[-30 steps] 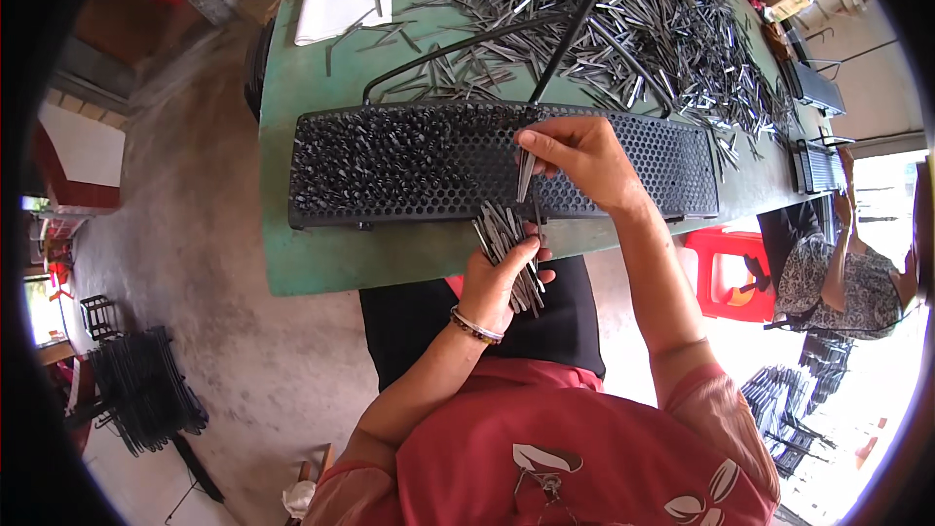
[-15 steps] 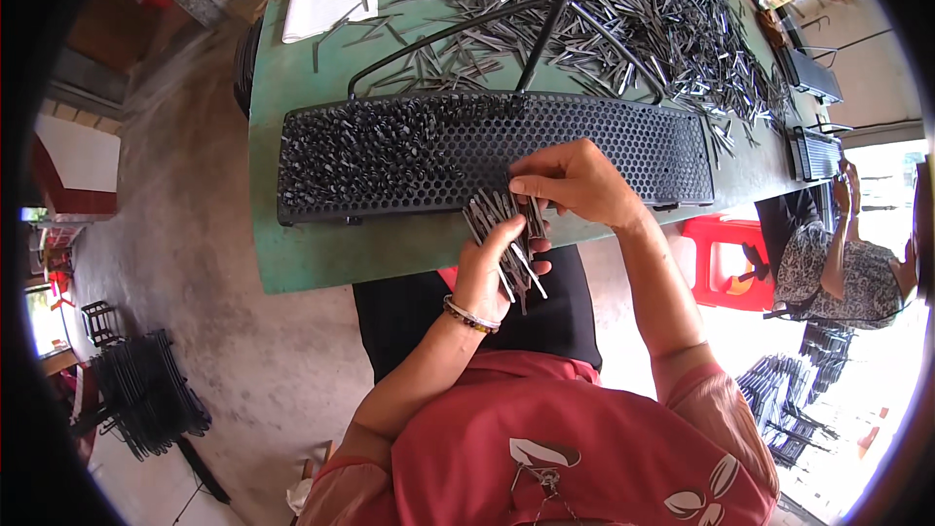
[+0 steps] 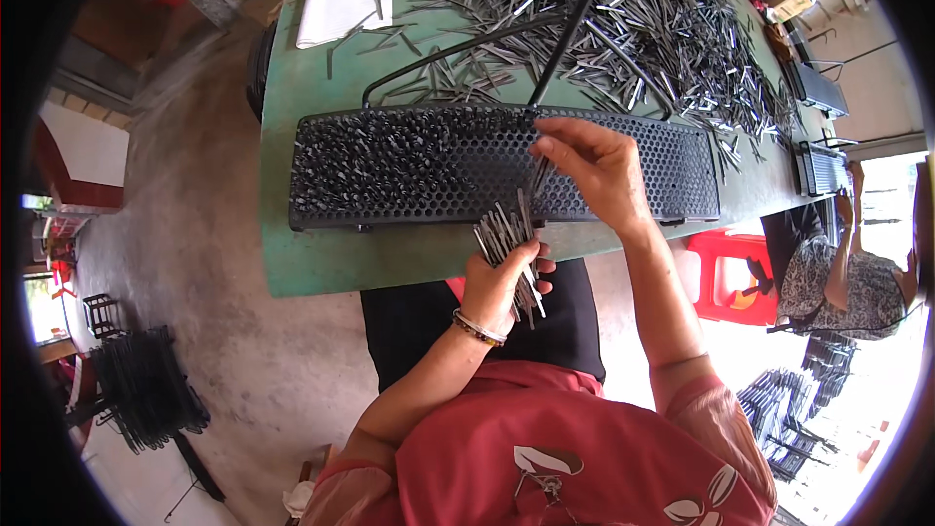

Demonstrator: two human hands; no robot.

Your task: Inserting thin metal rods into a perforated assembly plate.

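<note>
My left hand (image 3: 502,282) is closed around a bundle of thin grey metal strips (image 3: 504,234), just in front of the near edge of a long black perforated panel (image 3: 677,170). Over the panel's middle, my right hand (image 3: 599,170) pinches what looks like one or more dark strips (image 3: 541,175) that hang down from the fingertips. Many short strip ends (image 3: 370,161) poke up from the holes in the panel's left part. Bare holes show across its right part. My right fingers hide some of the middle holes.
A large heap of loose strips (image 3: 623,24) covers the far side of the green table (image 3: 321,268). Black bars (image 3: 575,24) rise behind the panel. A white cloth or paper (image 3: 336,5) lies far left. Beside a red stool (image 3: 726,278), another person (image 3: 838,278) works at the right.
My right hand has risen away from the bundle to the far part of the panel, with dark strips now below its fingertips. My left hand still grips the bundle, slightly lower.
</note>
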